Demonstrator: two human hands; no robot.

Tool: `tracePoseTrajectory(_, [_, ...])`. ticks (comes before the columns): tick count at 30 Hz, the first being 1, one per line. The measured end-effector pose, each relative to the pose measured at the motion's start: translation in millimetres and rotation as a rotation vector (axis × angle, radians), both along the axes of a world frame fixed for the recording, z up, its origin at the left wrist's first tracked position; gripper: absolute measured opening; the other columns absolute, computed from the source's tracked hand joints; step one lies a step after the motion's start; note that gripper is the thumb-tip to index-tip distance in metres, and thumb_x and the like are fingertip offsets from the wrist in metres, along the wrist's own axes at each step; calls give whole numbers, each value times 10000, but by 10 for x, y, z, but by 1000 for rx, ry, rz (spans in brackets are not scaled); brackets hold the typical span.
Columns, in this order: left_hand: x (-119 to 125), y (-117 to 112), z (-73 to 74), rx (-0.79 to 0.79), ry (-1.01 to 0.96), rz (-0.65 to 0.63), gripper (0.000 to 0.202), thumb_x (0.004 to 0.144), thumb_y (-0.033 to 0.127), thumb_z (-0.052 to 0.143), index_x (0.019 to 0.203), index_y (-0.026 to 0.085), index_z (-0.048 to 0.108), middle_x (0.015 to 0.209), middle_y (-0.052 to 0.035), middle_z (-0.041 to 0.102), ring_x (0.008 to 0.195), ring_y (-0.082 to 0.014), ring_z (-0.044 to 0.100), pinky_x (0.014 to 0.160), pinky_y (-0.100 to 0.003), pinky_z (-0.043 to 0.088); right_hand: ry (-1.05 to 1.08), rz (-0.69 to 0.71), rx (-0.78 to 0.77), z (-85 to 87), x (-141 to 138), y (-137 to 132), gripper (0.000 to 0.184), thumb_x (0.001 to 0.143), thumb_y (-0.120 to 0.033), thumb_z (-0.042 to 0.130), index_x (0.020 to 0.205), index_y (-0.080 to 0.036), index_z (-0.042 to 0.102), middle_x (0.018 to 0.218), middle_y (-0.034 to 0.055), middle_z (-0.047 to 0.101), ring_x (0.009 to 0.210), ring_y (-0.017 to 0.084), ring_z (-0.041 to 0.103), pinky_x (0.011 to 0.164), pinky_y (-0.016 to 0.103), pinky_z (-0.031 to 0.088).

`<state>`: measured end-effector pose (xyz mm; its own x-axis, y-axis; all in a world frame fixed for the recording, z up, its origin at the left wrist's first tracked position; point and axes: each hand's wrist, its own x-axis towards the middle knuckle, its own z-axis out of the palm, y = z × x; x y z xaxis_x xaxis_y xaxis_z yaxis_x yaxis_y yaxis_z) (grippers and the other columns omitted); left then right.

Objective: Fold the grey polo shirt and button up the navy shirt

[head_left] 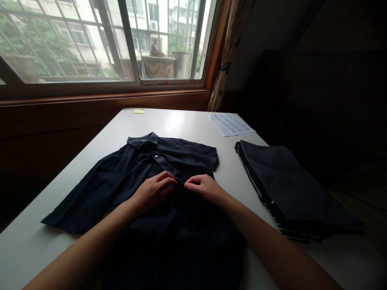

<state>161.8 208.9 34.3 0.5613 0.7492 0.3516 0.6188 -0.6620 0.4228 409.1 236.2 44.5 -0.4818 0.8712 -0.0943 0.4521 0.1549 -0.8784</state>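
A dark navy short-sleeved shirt lies front side up, its collar toward the window and its hem toward me. One pale button shows below the collar on the front strip. My left hand rests on the shirt front, fingers curled and pinching the cloth at the front strip. Just to its right, my right hand pinches the same strip between thumb and forefinger. Whether a button sits between the fingertips is hidden.
On the white table, a folded stack of dark cloth with white edging lies at the right. Printed sheets lie at the far right corner, a yellow sticky note at the back edge. Beyond stands a barred window with a tied curtain.
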Motion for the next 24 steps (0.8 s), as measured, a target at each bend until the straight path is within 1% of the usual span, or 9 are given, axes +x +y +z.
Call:
tracePoseTrajectory(3, [5,-4,-9,24,43,-32,294,969,290,521,1257,286,580,1183,-49,612,950,-159,641,827,-264,524,7,14,0,5,2,-3,307,837,-444,637,902,-183,785,822,25,745,775,195,646,706,274,453])
tracePoseTrajectory(6, [16,-6,-21,52,77,-39,331,981,304,497,1307,301,555,1192,-53,612,943,-161,645,820,-269,528,15,30,6,12,0,-6,307,845,-438,634,916,-180,785,830,26,747,771,193,647,703,272,455])
tracePoseTrajectory(12, [42,-11,-24,133,95,-35,281,985,290,482,1240,277,599,1139,-55,630,916,-156,647,784,-259,519,0,40,91,18,-5,-14,275,847,-427,647,905,-201,793,871,34,753,857,217,660,777,295,463])
tracePoseTrajectory(17, [47,-20,-8,169,94,-28,264,988,293,480,1213,268,616,1119,-52,639,915,-155,649,793,-263,513,3,36,102,21,-1,-10,274,857,-432,639,913,-211,791,905,41,757,902,236,659,832,332,462])
tracePoseTrajectory(24, [46,-14,-6,196,100,-34,298,989,297,480,1268,277,583,1128,-52,639,914,-159,649,774,-265,512,-15,29,119,26,-9,-17,257,864,-417,640,919,-220,794,875,33,749,887,226,653,822,323,455])
